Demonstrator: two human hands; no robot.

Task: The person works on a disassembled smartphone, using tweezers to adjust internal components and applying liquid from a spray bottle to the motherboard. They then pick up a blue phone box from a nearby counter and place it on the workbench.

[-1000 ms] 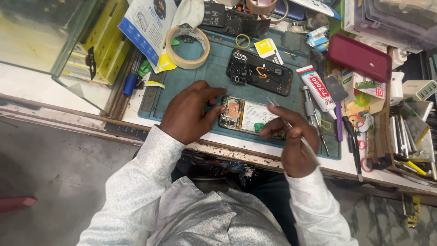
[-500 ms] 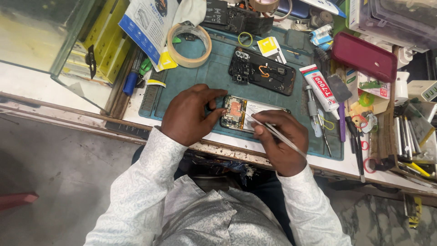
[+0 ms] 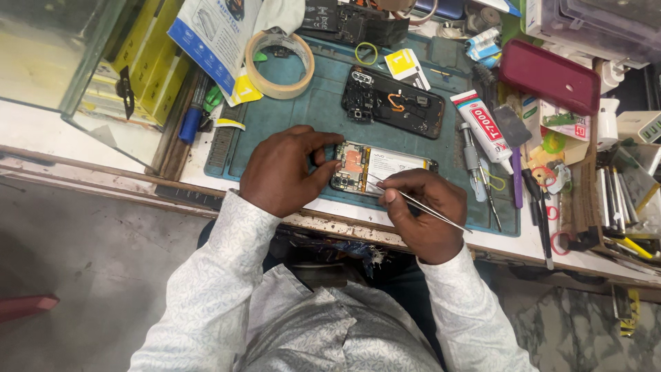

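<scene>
Fingers of your right hand (image 3: pixel 423 215) are pinched tight on the thin silver metal tweezers (image 3: pixel 420 204), tips now on the opened phone with its white battery and copper board (image 3: pixel 375 169), closer in than half a second ago. Your left hand (image 3: pixel 286 169) stays curled on its left end, on the teal work mat (image 3: pixel 310 110). Black phone back shell (image 3: pixel 396 102), white-and-red glue tube (image 3: pixel 482 124) and tape roll (image 3: pixel 280 63) crowd around, screwdrivers just right.

We see thin, shiny metal tweezers (image 3: pixel 420 204), a matt teal rubbery mat (image 3: pixel 303 117), a glossy black plastic phone shell (image 3: pixel 396 103), a roll of dull paper tape (image 3: pixel 280 64), and a smooth maroon plastic case (image 3: pixel 549 76).
</scene>
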